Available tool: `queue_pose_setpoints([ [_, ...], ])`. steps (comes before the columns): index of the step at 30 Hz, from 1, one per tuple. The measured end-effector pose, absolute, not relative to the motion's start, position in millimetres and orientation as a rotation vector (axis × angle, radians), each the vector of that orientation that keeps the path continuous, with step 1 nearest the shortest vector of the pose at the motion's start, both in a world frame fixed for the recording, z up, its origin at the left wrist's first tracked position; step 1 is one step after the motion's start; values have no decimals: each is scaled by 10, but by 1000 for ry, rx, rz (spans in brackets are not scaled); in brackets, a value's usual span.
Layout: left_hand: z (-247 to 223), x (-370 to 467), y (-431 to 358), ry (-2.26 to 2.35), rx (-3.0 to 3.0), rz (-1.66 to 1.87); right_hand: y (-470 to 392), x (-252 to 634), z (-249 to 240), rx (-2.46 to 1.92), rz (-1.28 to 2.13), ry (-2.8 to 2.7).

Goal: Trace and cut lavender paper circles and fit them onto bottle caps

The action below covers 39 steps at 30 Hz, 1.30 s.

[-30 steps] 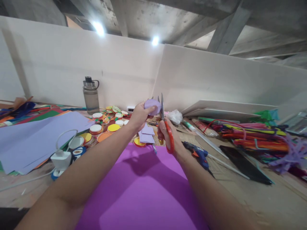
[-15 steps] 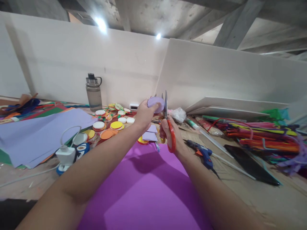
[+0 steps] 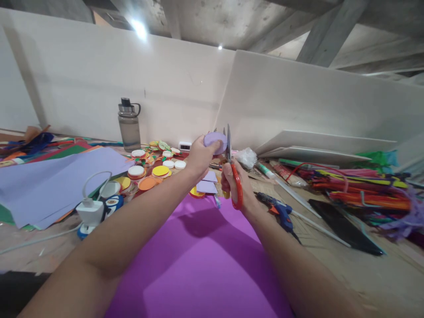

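My left hand (image 3: pixel 200 157) pinches a round piece of lilac paper (image 3: pixel 213 140), thumb on its near face. Red-handled scissors (image 3: pixel 237 187) are gripped in my right hand (image 3: pixel 236 179), blades pointing up and parted beside the disc's right edge. Whether the blades touch the paper I cannot tell. Below my hands, small lilac paper pieces (image 3: pixel 206 187) lie over a yellow disc (image 3: pixel 196 192). A large purple sheet (image 3: pixel 198 265) spreads under my forearms.
Stacks of coloured discs (image 3: pixel 160 171) sit left of centre, near a water bottle (image 3: pixel 129 128). Lilac sheets (image 3: pixel 59 185) and a white plug (image 3: pixel 90 212) lie left. Rightward are a glue gun (image 3: pixel 280 211), a black tablet-like slab (image 3: pixel 344 227) and bundled pipe cleaners (image 3: pixel 367 194).
The view has shifted very slightly. The lilac disc and scissors stay in nearly the same place, still held in the same hands.
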<state>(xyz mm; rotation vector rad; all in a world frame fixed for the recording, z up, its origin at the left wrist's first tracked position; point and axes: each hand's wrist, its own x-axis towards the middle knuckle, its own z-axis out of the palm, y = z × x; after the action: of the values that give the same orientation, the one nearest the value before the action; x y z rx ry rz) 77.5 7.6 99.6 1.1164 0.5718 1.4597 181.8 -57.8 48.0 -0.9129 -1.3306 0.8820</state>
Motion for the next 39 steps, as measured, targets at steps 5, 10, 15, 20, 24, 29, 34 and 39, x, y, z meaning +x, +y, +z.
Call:
queue_pose_setpoints([
  [5,996,773,81,497,1125,1470,-597,1806,505,-919,898,-1319],
  [10,1015,762,93,488,1109,1450,-607,1800,535,-941,893,-1292],
  [15,1042,741,100,485,1105,1416,-600,1804,534,-941,928,-1272],
  [20,1055,708,126,475,1114,1390,-612,1803,542,-952,937,-1271],
  [24,1076,686,113,452,1163,1333,-579,1834,534,-934,888,-1321],
  [29,1104,683,68,472,1207,1284,-555,1857,523,-920,876,-1317],
  [34,1104,675,92,478,1237,1275,-587,1837,546,-922,883,-1302],
  [39,1101,637,131,461,1240,1256,-622,1826,557,-918,907,-1314],
])
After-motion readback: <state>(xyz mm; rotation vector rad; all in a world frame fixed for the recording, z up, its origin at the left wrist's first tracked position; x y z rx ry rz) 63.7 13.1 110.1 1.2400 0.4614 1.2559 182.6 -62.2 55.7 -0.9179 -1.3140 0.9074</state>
